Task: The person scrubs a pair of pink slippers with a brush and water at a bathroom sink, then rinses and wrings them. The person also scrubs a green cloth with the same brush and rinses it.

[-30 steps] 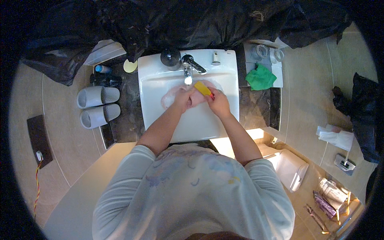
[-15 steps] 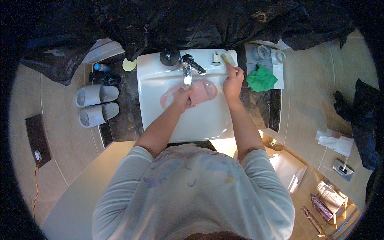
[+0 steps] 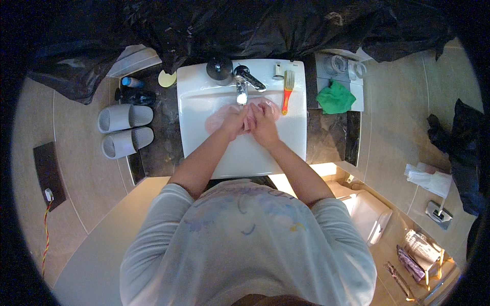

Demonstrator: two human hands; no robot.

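Left hand [image 3: 235, 124] closed around pink slipper [image 3: 216, 122], right hand [image 3: 265, 128] (openness unclear) against it

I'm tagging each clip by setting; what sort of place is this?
Most likely a bathroom: a white washbasin with a chrome tap sits in a dark marbled counter, and a white fixture, perhaps a toilet, stands low on the right.

The tap [image 3: 241, 93] stands in the way just beyond the left grip [image 3: 235, 124]; a brush [image 3: 287, 97] lies right of the right grip [image 3: 264, 124]. Nearer than both grips, open sink [image 3: 242, 158] spreads between the forearms [image 3: 202, 162].
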